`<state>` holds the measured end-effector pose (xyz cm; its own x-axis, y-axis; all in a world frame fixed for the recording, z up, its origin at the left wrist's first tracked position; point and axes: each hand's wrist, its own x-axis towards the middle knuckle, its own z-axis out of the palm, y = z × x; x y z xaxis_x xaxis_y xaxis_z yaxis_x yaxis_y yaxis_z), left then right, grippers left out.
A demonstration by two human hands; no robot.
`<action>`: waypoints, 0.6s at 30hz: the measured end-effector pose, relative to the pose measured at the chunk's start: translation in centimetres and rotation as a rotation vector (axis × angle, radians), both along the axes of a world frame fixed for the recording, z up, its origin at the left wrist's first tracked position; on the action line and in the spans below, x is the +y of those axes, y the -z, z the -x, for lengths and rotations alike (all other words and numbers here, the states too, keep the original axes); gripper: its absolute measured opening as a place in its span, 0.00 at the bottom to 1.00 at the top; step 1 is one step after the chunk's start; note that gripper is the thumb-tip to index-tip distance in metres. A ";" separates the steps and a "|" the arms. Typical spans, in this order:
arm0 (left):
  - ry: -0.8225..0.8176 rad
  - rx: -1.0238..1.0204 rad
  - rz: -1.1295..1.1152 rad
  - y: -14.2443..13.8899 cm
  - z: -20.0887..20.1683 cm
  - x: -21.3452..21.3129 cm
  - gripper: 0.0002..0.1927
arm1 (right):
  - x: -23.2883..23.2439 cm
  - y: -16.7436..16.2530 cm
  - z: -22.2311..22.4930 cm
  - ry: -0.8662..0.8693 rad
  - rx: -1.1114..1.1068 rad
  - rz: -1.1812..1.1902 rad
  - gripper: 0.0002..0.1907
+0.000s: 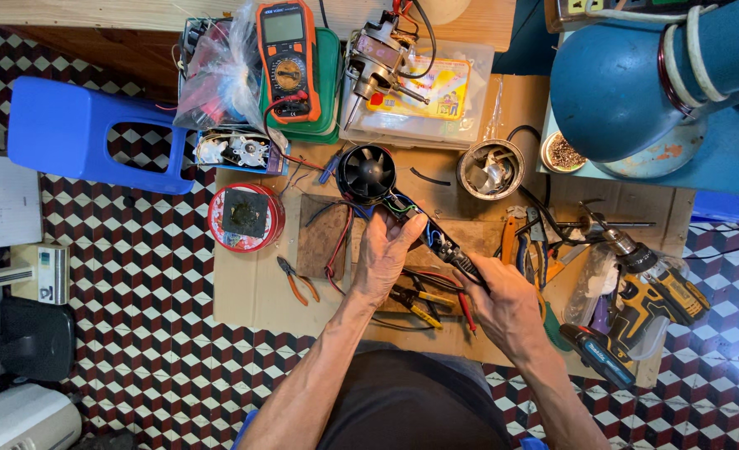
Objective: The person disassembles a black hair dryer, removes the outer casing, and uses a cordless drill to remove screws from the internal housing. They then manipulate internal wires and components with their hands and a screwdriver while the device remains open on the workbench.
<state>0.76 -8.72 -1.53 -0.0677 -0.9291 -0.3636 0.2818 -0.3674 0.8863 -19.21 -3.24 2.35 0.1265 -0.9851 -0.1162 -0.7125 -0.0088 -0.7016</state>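
Note:
An opened black hair dryer (368, 172) with a round fan at its far end lies over a wooden block (323, 237), its wires and circuit parts showing along the handle. My left hand (386, 254) grips the middle of the dryer body near the coloured wires. My right hand (503, 300) holds the near end of the dryer's handle. Red and black wires (340, 242) hang from the dryer across the block.
Orange multimeter (288, 54), red round tin (244, 217), orange-handled pliers (296, 282), yellow-handled cutters (415, 304), metal cup (490, 169) and clear plastic box (423, 100) lie around. A yellow cordless drill (648, 292) lies right. Blue stool (86, 133) stands left, blue lamp (628, 79) upper right.

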 end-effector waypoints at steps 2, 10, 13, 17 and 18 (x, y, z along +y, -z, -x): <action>0.017 -0.004 -0.004 0.0 -0.1 0.1 0.27 | -0.3 -0.3 0.3 0.153 -0.162 -0.493 0.13; 0.012 -0.036 0.017 -1.1 0.6 0.0 0.27 | -0.3 -0.3 0.3 0.058 0.007 -0.260 0.11; 0.020 -0.167 0.050 -1.6 0.9 0.1 0.26 | 0.1 -0.3 -0.4 -0.063 0.260 0.042 0.09; 0.004 -0.222 0.067 -1.8 1.0 0.3 0.24 | 0.0 -0.9 -1.1 -0.025 0.302 0.186 0.06; -0.010 -0.186 0.078 -1.7 1.0 0.4 0.24 | 0.0 -1.2 -1.2 -0.008 0.255 0.159 0.06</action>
